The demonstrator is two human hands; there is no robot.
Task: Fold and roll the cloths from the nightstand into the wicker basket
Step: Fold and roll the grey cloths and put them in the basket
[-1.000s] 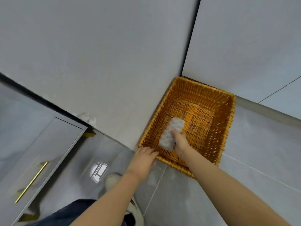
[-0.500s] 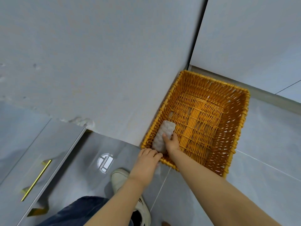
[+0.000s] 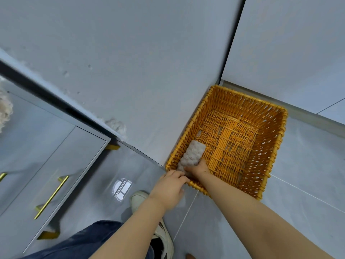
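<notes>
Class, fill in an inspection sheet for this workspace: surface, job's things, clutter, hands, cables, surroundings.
Surface: glossy grey tiled floor, a light reflected in it.
Job's things: rolled cloth lying in the wicker basket along its left wall; more fluffy cloth at the left edge of the frame.
Clutter: nothing seen.
Hands: right hand grips the roll's near end; left hand rests on the basket's near corner.
Cables: nothing seen.
Surroundings: grey walls; nightstand with a gold handle; the person's shoe.

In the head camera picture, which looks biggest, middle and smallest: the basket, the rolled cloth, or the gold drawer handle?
1. Wicker basket, clearly biggest.
2. Rolled cloth and gold drawer handle: similar in length, the cloth thicker; the handle sits nearer the camera, so I won't rank them.
</notes>
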